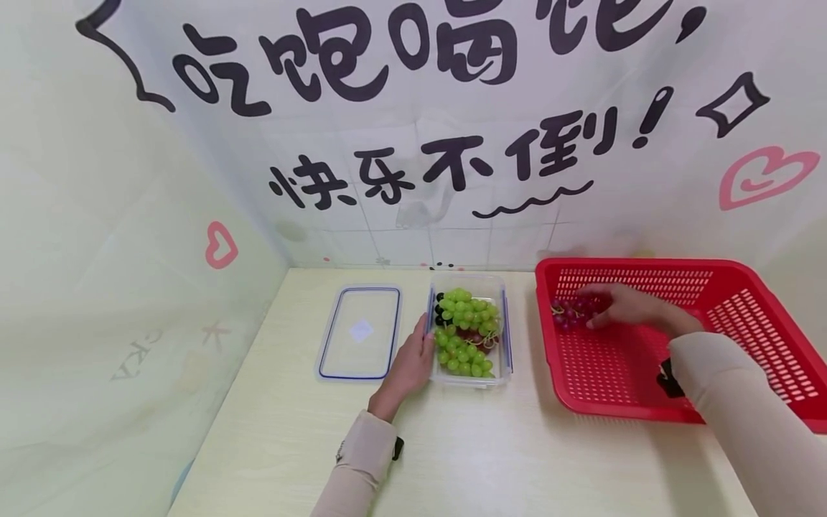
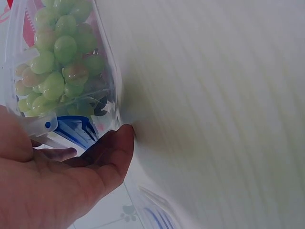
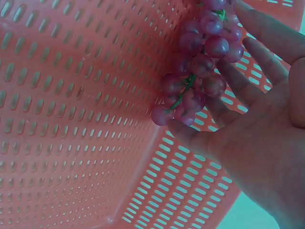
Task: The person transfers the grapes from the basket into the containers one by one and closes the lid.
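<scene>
Apparently, picking up is in hand: right of the clear container [image 1: 460, 379], inside the red basket [image 1: 620, 408], the right hand [image 1: 625, 305] touches the red grapes [image 1: 570, 313] with spread, unclosed fingers. The left hand [image 1: 412, 363] rests loosely against the container's left side. Closing round the grapes likely comes next.

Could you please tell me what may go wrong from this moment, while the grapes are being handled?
The right hand has its fingers spread at the purple-red grapes in the red basket, not closed around them, so the bunch might slip when lifted. The clear container already holds green grapes and dark grapes; one more bunch may crowd it and make the lid hard to close. The left hand touches the container's side; a push could slide it.
</scene>
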Demonstrator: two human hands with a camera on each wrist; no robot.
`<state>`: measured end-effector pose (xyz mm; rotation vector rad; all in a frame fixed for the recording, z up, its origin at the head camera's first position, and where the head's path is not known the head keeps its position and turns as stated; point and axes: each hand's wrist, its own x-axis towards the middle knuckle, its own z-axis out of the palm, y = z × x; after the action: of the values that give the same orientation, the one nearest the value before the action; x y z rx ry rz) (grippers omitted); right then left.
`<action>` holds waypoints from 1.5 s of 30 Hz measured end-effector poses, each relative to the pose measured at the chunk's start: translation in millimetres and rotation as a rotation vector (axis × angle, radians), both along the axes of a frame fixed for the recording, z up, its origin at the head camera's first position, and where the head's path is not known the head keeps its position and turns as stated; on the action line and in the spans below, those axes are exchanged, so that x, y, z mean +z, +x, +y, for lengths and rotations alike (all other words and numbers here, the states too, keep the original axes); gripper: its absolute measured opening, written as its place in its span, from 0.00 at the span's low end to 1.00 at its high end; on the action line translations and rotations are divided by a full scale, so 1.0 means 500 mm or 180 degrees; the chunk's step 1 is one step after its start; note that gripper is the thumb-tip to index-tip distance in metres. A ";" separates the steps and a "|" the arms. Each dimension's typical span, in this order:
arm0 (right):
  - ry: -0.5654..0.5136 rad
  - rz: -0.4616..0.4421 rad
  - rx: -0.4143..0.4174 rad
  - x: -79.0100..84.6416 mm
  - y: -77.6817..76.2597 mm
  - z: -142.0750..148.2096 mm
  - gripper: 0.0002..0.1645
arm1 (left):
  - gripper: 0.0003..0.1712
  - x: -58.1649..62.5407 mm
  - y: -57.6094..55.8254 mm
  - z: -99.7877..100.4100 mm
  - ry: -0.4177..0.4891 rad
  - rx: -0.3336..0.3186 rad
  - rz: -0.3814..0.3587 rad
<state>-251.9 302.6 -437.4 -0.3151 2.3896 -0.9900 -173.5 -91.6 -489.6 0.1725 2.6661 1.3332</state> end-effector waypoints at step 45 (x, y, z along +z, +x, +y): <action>0.0945 0.0609 0.0178 -0.033 0.012 -0.041 0.35 | 0.32 -0.002 0.003 -0.001 -0.0008 -0.0008 0.0004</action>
<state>-246.1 282.2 -453.8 -0.3771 2.6398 -0.5902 -171.9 -92.3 -490.6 0.1763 2.6674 1.3295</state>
